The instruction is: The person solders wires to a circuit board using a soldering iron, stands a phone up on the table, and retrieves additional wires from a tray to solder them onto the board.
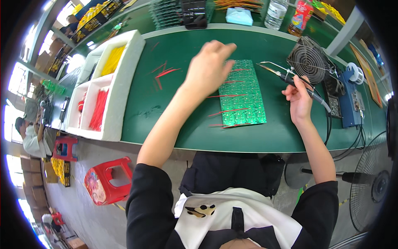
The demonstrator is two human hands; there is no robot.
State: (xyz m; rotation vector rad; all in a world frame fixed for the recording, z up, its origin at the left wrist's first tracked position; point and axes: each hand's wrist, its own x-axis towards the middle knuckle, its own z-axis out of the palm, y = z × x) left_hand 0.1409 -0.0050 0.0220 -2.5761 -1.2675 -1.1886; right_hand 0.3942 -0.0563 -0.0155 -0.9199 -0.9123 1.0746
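Note:
A green circuit board panel (244, 93) lies on the green bench top, with several short red wires (232, 111) running from its left side onto it. My left hand (210, 64) hovers over the panel's far left corner, thumb and forefinger apart, the other fingers bent; I see nothing held in it. In my right hand (300, 97) is a soldering iron (288, 78), gripped by its dark handle. Its tip points left toward the panel's far right edge, apart from it. Loose red wires (166, 74) lie left of my left hand.
A white foam box (134, 62) at the left holds red and yellow wires in compartments. To the right stand a round-grilled fan (309, 60), a solder spool (355, 73) and a blue unit (350, 101). Bottles (275, 14) line the back; a red stool (108, 180) stands below.

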